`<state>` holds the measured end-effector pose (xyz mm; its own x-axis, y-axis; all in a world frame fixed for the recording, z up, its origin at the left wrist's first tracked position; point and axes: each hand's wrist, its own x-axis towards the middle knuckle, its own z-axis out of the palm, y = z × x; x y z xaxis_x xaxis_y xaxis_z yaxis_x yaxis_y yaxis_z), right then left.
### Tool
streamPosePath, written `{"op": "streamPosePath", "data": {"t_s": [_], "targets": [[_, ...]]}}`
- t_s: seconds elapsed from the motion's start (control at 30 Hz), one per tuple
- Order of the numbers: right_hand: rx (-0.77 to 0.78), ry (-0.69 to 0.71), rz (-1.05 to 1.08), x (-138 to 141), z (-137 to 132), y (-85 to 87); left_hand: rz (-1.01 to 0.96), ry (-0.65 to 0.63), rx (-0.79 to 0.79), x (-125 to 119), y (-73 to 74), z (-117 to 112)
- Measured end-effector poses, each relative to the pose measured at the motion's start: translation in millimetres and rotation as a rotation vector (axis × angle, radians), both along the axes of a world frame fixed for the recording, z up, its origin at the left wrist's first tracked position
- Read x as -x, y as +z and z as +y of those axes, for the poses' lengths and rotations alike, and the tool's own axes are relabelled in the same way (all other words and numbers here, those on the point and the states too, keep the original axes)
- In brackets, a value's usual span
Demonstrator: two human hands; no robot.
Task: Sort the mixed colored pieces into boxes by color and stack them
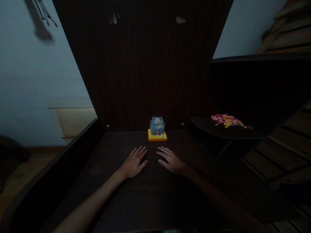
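Both of my hands rest on the dark wooden desk (145,200), palms down and apart from each other. My left hand (134,162) lies flat with its fingers spread and holds nothing. Opposite it, my right hand (172,160) also lies open, fingers stretched and thumb apart, with nothing in it. Just beyond my fingertips stands a small stack of clear plastic cases (157,125), touching neither hand. The stack sits on a flat yellow box (157,138) near the back panel. What the cases contain is too small and dim to make out.
At the right, a heap of small bright-coloured pieces (227,120) lies on a raised dark shelf (235,134). A tall dark panel (150,71) closes off the back. A raised side board (55,168) runs along the left edge, beside a pale wall (43,74).
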<state>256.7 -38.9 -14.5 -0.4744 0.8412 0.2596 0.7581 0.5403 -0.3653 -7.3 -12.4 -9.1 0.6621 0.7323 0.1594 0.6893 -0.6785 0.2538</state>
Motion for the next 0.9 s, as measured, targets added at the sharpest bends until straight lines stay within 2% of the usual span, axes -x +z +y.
{"op": "streamPosePath", "data": {"t_s": [0.2, 0.63, 0.9], "targets": [[0.037, -0.006, 0.010, -1, -1, -2.3, 0.013, -0.011, 0.061, 2, 6.2, 1], [0.016, -0.015, 0.040, -2, -2, -7.3, 0.005, -0.010, 0.109, 4, 12.2, -2], [0.012, -0.013, 0.070, -3, -2, -9.5, -0.046, -0.027, 0.079, 5, 8.3, -1]]}}
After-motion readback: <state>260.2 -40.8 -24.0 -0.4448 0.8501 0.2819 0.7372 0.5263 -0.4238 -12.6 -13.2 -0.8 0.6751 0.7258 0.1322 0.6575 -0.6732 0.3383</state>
